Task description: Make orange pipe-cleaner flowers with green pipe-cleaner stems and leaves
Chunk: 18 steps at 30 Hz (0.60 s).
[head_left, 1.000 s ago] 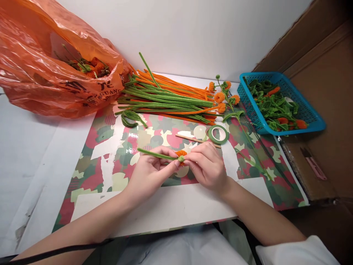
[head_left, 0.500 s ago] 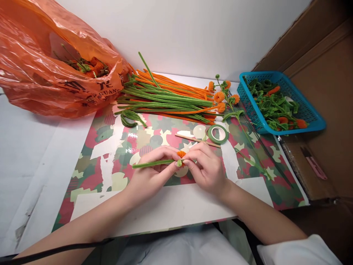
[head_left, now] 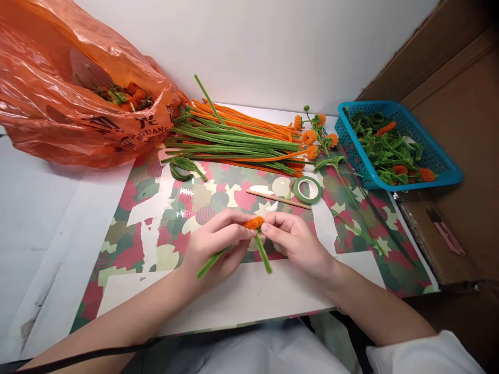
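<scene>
Between my two hands is a small ribbed orange pipe-cleaner flower (head_left: 254, 223). My left hand (head_left: 218, 241) pinches it from the left, fingers closed. My right hand (head_left: 298, 239) has thumb and forefinger closed on its right side. A green pipe cleaner (head_left: 263, 254) hangs from the flower's underside toward me, and another green end (head_left: 210, 263) sticks out below my left palm. Whether both ends belong to one piece is hidden by my fingers. Just beyond my hands lie a thin wooden stick (head_left: 278, 199) and a roll of green tape (head_left: 307, 190).
Orange and green pipe cleaners (head_left: 241, 137) lie in a pile at the back. An orange plastic bag (head_left: 50, 119) stands left. On the right are a finished flower stem (head_left: 349, 187), a blue basket (head_left: 424, 182) of green and orange pieces, and a pink-handled cutter (head_left: 448, 238).
The orange flower has turned and shows more of its ribbed side. The green strip that pointed left now slants down, and a second green end hangs toward me.
</scene>
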### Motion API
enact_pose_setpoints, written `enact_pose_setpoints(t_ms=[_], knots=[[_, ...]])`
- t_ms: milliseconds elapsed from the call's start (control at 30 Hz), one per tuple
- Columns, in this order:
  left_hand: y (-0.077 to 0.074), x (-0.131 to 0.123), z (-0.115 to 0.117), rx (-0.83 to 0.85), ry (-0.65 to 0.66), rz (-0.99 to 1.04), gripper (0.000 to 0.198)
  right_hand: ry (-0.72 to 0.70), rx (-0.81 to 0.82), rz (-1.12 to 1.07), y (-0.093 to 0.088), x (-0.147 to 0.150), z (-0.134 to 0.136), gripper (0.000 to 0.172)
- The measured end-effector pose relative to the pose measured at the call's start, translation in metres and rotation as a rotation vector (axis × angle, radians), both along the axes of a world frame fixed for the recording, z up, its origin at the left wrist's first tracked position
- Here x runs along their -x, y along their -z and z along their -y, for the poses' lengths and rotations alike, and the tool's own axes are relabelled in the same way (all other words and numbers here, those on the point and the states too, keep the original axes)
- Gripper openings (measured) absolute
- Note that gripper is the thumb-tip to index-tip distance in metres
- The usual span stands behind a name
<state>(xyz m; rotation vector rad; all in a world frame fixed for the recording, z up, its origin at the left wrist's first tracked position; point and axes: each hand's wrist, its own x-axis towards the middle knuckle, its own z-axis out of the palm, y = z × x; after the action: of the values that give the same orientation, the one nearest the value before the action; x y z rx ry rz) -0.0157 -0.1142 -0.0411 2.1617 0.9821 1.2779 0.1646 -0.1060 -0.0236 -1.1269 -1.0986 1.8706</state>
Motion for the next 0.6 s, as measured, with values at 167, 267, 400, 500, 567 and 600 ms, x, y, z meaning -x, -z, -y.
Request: enact_pose_setpoints(t_ms=[167,267,400,500,567,600], knots=[[-0.002,-0.001,0.002,0.007,-0.007,0.017,0.022,-0.066,0.334,-0.144,-0.002,-0.003,0.0,0.035],[-0.008,-0.002,0.0,0.327,-0.041,0.164,0.011,0.03,0.115,-0.008,-0.001,-0.003,0.0,0.028],[-0.015,-0.001,-0.003,0.94,0.008,0.434,0.01,0.193,-0.69,0.382,0.0,-0.004,0.0,0.003],[-0.015,0.001,-0.006,1.141,0.072,0.554,0.016,0.147,-1.169,0.638,0.001,-0.006,-0.001,0.011],[-0.013,0.002,-0.008,1.225,0.109,0.586,0.017,0.081,-1.317,0.712,0.001,-0.009,-0.004,0.014],[-0.013,0.002,-0.009,1.266,0.124,0.595,0.017,0.047,-1.355,0.725,0.001,-0.011,-0.005,0.015]])
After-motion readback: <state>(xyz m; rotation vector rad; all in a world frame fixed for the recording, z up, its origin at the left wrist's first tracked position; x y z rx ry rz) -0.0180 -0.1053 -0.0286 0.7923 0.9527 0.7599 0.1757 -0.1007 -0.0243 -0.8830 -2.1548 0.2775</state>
